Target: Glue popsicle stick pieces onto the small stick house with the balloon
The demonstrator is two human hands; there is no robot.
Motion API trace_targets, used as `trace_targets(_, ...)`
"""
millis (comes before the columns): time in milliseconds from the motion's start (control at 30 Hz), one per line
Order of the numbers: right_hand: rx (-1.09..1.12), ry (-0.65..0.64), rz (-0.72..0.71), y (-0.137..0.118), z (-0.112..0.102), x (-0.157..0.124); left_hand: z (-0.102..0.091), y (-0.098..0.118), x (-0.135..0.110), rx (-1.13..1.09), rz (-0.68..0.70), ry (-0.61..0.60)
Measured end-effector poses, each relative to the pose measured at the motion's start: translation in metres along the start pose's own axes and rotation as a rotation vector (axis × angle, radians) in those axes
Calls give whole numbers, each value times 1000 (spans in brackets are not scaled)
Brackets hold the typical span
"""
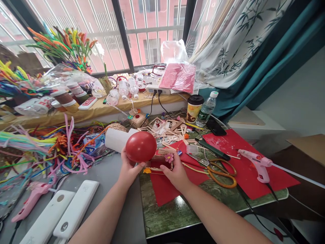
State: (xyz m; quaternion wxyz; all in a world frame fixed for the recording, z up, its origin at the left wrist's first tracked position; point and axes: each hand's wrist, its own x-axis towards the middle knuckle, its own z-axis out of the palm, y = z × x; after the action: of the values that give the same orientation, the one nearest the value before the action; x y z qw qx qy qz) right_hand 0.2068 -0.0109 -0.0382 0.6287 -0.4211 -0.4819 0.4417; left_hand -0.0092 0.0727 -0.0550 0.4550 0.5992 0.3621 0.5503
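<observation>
My left hand (130,170) is curled round the lower left of a shiny red balloon (141,146), its thumb reaching to the corner of a small wooden-stick box. My right hand (177,173) grips the right side of that open box (160,157), thumb in front and fingers behind. A pink flower (169,157) decorates the box by my right fingers, and an orange-yellow flower (147,170) shows near my left thumb. Whether the balloon is fixed to the box I cannot tell. Under the box lies a red sheet (162,193).
Orange-handled scissors (223,184), a green-handled cutter (213,149) and a pink glue gun (259,164) lie to the right. Wooden sticks (175,130) are piled behind. A coffee cup (194,110) and water bottle (207,110) stand beyond. Pipe cleaners (72,145) clutter the left.
</observation>
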Motion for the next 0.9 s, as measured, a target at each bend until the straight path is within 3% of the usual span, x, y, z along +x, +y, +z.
trace_targets(367, 1, 28, 134, 10, -13, 6, 1, 2, -1, -33, 7, -28)
trace_targets(700, -7, 30, 117, 5, -12, 5, 1, 2, -1, -36, 1, -27)
trace_targets(900, 5, 116, 165, 11, -19, 9, 1, 1, -1, -43, -29, -34)
